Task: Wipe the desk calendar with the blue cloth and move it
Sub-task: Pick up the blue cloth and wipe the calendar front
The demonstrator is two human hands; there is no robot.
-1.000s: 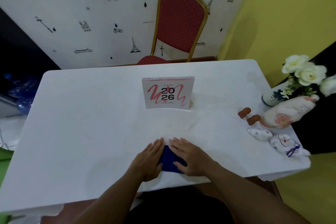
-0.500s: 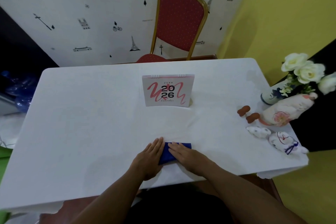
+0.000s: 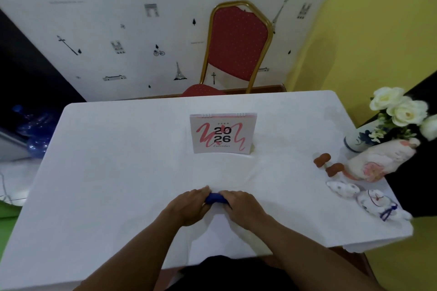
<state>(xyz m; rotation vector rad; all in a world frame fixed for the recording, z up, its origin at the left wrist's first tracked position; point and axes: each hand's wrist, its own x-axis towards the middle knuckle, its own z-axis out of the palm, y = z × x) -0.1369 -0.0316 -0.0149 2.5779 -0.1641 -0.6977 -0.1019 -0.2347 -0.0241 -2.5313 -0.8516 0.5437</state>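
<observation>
Blue cloth (image 3: 215, 198) gripped by both hands (image 3: 214, 205).

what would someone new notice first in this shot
Probably the 2026 calendar, standing upright mid-table and facing the camera. Just below it, near the front edge, both hands, left and right, bunch a blue cloth between them. A red chair stands behind the table, and white flowers at its right edge.

Cloth (image 3: 214, 198): blue. Calendar (image 3: 222, 133): white, pink scribble, black "2026". Tablecloth (image 3: 118, 172): plain white. Chair (image 3: 238, 42): red dotted upholstery, gold frame. Flowers (image 3: 399, 106): white. Right wall (image 3: 378, 19): yellow.
</observation>
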